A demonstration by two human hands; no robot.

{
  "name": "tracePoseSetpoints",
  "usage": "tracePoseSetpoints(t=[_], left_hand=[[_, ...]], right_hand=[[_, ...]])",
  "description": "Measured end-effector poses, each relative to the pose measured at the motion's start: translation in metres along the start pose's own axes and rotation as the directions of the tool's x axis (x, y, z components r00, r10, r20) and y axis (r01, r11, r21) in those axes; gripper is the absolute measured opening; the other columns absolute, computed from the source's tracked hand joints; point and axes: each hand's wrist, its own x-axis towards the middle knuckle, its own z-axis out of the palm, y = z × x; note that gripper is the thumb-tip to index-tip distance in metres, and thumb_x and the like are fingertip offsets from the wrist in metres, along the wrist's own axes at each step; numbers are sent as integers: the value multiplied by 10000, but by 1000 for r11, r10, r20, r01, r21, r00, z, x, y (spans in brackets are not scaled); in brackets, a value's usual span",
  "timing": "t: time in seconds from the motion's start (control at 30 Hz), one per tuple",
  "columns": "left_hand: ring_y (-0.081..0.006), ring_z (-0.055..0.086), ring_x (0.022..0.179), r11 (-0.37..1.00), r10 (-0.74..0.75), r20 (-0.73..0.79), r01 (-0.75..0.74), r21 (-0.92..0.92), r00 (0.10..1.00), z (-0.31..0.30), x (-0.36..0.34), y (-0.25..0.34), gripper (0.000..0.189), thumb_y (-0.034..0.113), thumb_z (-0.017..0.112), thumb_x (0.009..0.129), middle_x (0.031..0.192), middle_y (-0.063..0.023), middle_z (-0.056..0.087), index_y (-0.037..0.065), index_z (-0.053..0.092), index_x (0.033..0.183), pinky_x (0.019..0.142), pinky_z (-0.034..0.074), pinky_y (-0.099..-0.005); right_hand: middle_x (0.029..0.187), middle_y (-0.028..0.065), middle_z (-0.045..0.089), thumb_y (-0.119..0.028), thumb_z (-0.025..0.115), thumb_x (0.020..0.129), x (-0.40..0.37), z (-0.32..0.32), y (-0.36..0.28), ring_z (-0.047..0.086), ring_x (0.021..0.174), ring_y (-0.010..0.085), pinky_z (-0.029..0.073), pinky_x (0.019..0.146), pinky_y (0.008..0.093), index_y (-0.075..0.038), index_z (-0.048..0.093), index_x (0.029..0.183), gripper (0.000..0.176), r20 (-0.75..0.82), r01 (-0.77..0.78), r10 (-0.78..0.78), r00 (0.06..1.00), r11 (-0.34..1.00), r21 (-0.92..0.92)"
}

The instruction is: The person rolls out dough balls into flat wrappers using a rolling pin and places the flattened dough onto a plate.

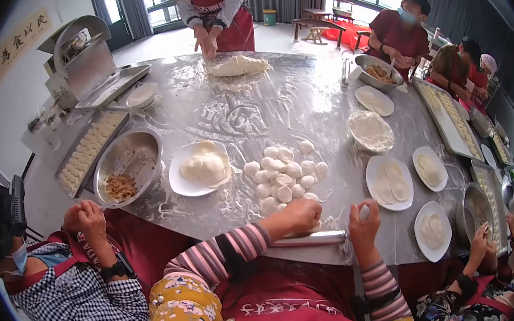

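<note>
My left hand [300, 216] is closed in a fist low over the front of the metal table, right at the near side of a heap of small round dough pieces [282, 178]; its fingers hide whatever is under them. Raised a little to the right, my right hand [364, 223] has its fingers curled around a small pale, rounded thing [364, 212] whose kind I cannot tell. Between my hands and my apron, a smooth pale cylinder like a rolling pin [309, 239] lies along the table's front edge.
Plates of flat dough wrappers [206, 168] [391, 183] flank the dough heap. A steel bowl of filling [127, 168] stands left, a flour bowl [371, 131] right. Trays of dumplings [92, 146] line the sides. Co-workers sit closely left and right; another handles a dough slab [238, 66] opposite.
</note>
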Motion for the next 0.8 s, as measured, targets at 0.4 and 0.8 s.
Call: tracePoseSetpoints(t=[0.4, 0.8], left_hand=[[-343, 612, 783, 1000, 14, -36, -14, -1, 999, 1, -2, 7, 95, 144, 602, 754, 794, -162, 634, 58, 618, 788, 664, 466, -429], [-330, 611, 778, 998, -61, -63, 60, -18, 996, -3, -12, 5, 125, 126, 612, 756, 790, -165, 628, 34, 590, 839, 654, 452, -415]], right_hand=[[682, 148, 532, -18, 649, 766, 15, 13, 4, 560, 604, 363, 426, 551, 418, -44, 473, 847, 195, 8, -14, 14, 1000, 998, -58], [696, 150, 523, -1, 639, 764, 18, 19, 8, 549, 597, 354, 431, 555, 410, -43, 465, 853, 200, -6, -16, 16, 1000, 1000, -25]])
